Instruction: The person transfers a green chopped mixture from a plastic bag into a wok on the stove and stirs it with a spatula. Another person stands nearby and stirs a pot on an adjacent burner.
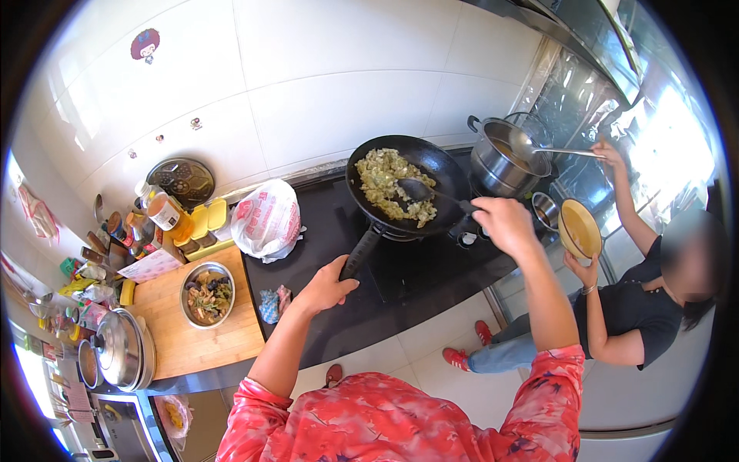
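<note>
My left hand (327, 287) grips the black handle (362, 253) of a dark frying pan (441, 167) on the hob. In the pan lies a chunky, yellow-green cooked food (382, 183), heaped mostly toward its left and front. My right hand (503, 224) holds a black cooking spoon (414, 188) by its handle, and the spoon's bowl rests among the food. Which burner stands under the pan is mostly hidden by it.
A steel pot (501, 173) stands right of the pan. Beside it, a person (629, 317) holds a ladle (568, 152) over the pot and a yellow bowl (579, 228). Left are a plastic bag (267, 222), a cutting board (167, 346), a steel bowl of food (208, 295) and an oil bottle (166, 213).
</note>
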A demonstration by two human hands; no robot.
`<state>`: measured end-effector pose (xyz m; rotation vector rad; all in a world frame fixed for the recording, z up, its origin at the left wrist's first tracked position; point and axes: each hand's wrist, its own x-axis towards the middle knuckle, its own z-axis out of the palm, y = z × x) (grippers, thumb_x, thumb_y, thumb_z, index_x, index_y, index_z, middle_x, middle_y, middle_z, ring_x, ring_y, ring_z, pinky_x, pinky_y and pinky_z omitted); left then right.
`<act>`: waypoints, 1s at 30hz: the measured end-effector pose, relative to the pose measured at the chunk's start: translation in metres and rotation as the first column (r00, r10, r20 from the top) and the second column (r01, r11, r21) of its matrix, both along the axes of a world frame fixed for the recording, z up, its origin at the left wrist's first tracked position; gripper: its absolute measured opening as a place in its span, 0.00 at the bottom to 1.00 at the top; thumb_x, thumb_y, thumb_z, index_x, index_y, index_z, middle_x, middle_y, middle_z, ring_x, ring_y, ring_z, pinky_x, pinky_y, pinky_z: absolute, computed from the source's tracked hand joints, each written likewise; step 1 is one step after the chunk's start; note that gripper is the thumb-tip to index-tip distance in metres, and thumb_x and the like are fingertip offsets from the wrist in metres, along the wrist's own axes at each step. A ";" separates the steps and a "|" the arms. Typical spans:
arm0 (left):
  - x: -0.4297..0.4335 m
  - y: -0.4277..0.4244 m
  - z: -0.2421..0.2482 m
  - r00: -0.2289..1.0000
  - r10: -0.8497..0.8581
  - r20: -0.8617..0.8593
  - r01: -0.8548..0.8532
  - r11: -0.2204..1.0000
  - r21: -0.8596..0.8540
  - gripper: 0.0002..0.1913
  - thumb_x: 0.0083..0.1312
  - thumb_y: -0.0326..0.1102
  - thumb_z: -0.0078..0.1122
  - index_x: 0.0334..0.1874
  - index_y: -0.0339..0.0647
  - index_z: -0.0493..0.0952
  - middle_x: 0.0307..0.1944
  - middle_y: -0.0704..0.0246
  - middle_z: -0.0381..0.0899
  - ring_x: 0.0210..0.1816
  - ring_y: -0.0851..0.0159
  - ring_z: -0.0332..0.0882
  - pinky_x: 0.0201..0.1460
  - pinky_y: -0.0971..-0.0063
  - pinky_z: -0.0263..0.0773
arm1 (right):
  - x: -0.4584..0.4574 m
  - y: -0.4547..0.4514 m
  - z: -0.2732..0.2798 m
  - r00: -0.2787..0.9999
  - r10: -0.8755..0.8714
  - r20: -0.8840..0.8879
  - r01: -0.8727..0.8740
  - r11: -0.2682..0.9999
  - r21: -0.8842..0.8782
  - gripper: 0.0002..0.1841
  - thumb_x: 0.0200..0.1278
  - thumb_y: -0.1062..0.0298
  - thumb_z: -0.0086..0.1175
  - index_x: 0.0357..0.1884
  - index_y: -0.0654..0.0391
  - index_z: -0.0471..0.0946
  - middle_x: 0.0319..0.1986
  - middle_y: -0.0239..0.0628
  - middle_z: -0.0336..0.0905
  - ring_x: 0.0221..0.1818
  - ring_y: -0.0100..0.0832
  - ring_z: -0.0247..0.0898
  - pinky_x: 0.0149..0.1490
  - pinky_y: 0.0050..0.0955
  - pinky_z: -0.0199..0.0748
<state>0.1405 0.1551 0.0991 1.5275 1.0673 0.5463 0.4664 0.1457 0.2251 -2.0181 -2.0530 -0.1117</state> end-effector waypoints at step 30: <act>-0.001 -0.002 0.010 0.999 -0.014 -0.044 0.014 1.000 -0.011 0.20 0.59 0.31 0.56 0.53 0.32 0.67 0.23 0.66 0.73 0.18 0.71 0.72 0.22 0.74 0.68 | -0.028 -0.020 0.026 0.982 0.164 0.097 -0.164 0.986 -0.006 0.15 0.55 0.65 0.59 0.47 0.50 0.79 0.29 0.43 0.77 0.33 0.46 0.76 0.39 0.41 0.73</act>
